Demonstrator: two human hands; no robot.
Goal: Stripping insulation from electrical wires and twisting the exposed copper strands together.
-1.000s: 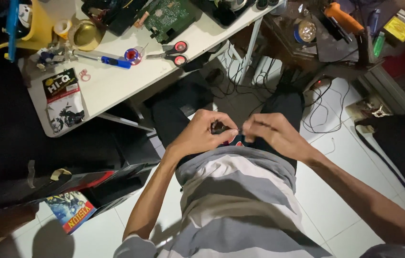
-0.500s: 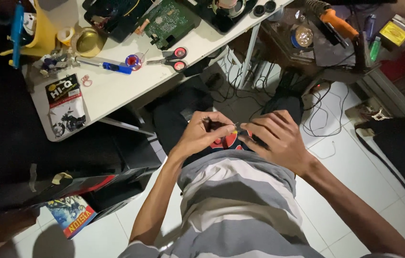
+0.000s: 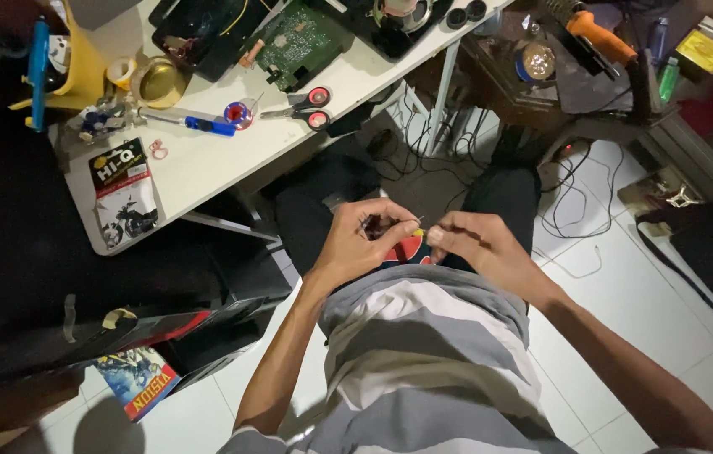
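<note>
My left hand (image 3: 365, 240) and my right hand (image 3: 478, 248) meet in front of my striped shirt, above my lap. The left hand's fingers pinch a small dark part with a yellow tip (image 3: 418, 232) and a thin wire end sticking out of it. My right hand's fingertips touch the same piece from the right. The part itself is too small to make out. A red patch (image 3: 407, 250) shows just under the two hands.
A white table (image 3: 205, 168) stands at upper left with scissors (image 3: 306, 105), a green circuit board (image 3: 297, 42), a blue-handled tool (image 3: 197, 124), a tape roll (image 3: 121, 71) and a printed packet (image 3: 125, 193). Cables (image 3: 575, 210) trail over the white tiled floor. A cluttered dark bench (image 3: 591, 76) carries an orange tool.
Both hands have stayed together at my lap. The fingers have shifted, and the yellow-tipped piece now shows between the two hands. The view has drifted slightly.
</note>
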